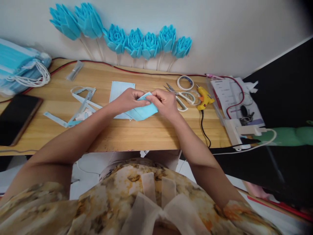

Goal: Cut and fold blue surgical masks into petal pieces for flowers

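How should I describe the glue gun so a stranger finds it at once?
On the wooden table, look right of the right hand pinching the blue sheet. Past the white scissors lies the glue gun. It alone is yellow, trailing a black cord.

Landmark: folded light-blue mask-fabric piece [143,112], at the centre of the long wooden tabletop [146,133], pinched between left hand [128,99] and right hand [165,101].

Just behind-left, partly under it: flat light-blue rectangular fabric sheet [119,88].
Further left: heap of cut pale-blue strips [80,104].
Far left: black slab phone [17,119].
Behind-left, at the table end: stack of blue ear-loop face masks [19,65].
Right: white-handled scissors [182,98], then yellow hot-glue gun [204,98].
Behind-right: white tape roll [185,82].
Behind, against the wall: row of blue folded-fabric flowers on sticks [146,44].
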The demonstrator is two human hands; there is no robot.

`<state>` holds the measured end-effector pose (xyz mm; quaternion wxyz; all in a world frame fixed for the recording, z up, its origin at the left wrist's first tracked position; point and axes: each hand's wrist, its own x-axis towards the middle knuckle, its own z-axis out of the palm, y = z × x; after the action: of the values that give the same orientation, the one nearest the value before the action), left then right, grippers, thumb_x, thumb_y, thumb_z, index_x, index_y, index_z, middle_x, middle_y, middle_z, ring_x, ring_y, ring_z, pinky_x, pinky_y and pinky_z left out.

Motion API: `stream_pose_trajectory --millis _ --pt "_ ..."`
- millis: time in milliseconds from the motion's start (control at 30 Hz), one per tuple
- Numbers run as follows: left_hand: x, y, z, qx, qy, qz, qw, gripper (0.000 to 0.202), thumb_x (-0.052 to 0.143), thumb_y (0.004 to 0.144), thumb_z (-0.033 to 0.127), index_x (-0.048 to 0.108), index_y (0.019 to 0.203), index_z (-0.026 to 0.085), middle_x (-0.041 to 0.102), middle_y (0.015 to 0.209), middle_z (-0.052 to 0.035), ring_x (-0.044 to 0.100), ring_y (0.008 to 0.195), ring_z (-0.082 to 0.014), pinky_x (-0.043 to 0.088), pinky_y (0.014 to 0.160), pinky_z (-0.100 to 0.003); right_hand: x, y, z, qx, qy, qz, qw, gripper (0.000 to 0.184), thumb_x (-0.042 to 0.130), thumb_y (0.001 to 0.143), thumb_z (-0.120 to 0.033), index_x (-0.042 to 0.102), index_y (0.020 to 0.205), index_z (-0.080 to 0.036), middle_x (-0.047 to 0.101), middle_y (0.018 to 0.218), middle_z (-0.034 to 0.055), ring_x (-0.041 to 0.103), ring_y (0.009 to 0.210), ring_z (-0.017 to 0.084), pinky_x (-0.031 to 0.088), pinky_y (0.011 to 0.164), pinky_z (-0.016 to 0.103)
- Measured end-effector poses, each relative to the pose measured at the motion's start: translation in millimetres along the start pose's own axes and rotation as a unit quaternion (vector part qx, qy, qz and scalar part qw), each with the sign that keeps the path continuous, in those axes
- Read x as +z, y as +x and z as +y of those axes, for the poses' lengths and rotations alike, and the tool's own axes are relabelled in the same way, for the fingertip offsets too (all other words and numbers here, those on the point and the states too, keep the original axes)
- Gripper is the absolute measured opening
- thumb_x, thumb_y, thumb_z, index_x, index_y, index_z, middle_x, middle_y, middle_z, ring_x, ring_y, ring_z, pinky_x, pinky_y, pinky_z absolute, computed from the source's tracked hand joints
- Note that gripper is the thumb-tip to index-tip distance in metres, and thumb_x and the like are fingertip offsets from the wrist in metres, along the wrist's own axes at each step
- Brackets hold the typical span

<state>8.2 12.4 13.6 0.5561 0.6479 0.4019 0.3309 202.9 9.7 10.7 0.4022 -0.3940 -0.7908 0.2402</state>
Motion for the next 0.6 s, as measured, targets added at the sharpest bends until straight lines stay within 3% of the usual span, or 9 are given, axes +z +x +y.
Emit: stream_pose_trajectory --millis 100,267,600 --pt "-2.8 0.5 0.8 0.008 0.03 -0.028 0.999 0.021 0.081 0.071 0.036 0.073 0.072 0.016 0.06 0.063 0.0021 0.049 0.058 -0.0101 0.036 0.051 -0.021 -8.3 2.1 6.7 -0.008 -0.038 0.015 0.999 0.041 0.06 0.095 -0.053 0.064 0.07 -0.021 0.054 0.06 -0.0033 0.045 0.058 0.011 0.037 0.062 0.028" --pt "-6.6 1.9 -1.8 0.019 0.065 -0.037 0.997 0.025 0.084 0.066 0.036 0.071 0.062 0.015 0.06 0.064 0.0014 0.048 0.057 -0.0099 0.035 0.05 -0.022 -30.8 7.9 22.7 0.021 -0.062 0.095 0.993 0.044 0.057 0.096 -0.057 0.063 0.071 -0.021 0.052 0.061 -0.0025 0.045 0.059 0.012 0.036 0.061 0.029" --pt "-7.9 3.4 -7.0 -0.001 0.054 -0.054 0.997 0.025 0.089 0.065 0.032 0.072 0.061 0.014 0.061 0.06 -0.0009 0.048 0.053 -0.012 0.036 0.051 -0.026 -35.4 9.2 28.4 0.009 -0.063 0.08 0.995 0.039 0.06 0.094 -0.053 0.065 0.072 -0.021 0.053 0.062 -0.0032 0.045 0.059 0.011 0.036 0.06 0.028"
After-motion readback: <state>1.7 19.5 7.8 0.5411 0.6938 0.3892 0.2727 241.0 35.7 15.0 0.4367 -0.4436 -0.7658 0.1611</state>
